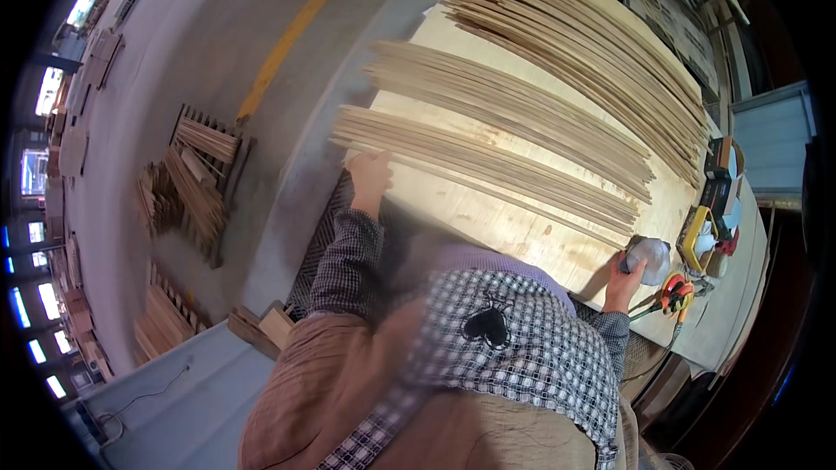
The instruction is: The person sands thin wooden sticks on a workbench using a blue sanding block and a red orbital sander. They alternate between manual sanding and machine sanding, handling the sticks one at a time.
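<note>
A single thin wooden strip [503, 200] lies across the light plywood tabletop [470, 209], just in front of the nearest bundle of strips [483, 163]. My left hand [370, 176] is at the strip's left end, with its fingers curled around it. At the opposite end, my right hand [625, 281] grips a rounded, grey-white pad [650, 260] with a dark edge. The pad's exact kind is unclear. It touches or nearly touches the strip's right end. Two more groups of strips, a middle bundle [516, 111] and a wide far bundle [575, 52], lie farther back.
Right of the strips are a red-and-black power tool [676, 294] with a cable, a yellow tray [693, 238] holding a white bottle [705, 238], and dark boxes [718, 176]. Pallets of wood pieces [196, 189] stand on the floor at left. A yellow line [294, 39] crosses the floor.
</note>
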The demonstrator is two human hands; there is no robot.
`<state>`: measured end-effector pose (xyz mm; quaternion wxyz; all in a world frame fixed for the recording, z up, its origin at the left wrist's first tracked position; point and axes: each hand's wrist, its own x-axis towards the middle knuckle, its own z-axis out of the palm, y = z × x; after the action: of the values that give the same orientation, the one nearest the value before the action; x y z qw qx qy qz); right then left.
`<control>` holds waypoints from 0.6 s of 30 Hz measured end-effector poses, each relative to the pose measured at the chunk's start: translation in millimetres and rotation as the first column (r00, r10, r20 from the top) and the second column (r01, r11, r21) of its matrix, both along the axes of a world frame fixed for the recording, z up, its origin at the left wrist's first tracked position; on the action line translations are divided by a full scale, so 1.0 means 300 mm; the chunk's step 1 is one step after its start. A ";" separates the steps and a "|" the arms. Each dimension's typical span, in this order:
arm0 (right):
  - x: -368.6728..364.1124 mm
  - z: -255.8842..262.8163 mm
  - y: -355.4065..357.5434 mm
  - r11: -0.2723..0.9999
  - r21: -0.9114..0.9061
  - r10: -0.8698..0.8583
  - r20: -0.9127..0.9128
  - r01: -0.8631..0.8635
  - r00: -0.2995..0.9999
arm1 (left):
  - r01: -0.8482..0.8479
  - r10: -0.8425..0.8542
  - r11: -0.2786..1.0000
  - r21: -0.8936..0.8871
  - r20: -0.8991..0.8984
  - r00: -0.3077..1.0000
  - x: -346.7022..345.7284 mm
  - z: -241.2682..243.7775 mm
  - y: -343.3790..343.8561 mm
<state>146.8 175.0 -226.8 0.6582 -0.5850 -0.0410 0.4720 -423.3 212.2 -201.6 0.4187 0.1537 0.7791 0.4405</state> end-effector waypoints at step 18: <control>0.117 -0.092 0.060 0.963 0.236 -0.107 -0.100 0.128 0.989 | 0.123 -0.149 0.982 0.143 0.190 0.970 -0.038 -0.067 0.026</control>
<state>181.9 193.1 -254.4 0.7527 -0.4807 -0.0349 0.4485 -434.6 219.9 -221.8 0.5131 0.1890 0.6903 0.4738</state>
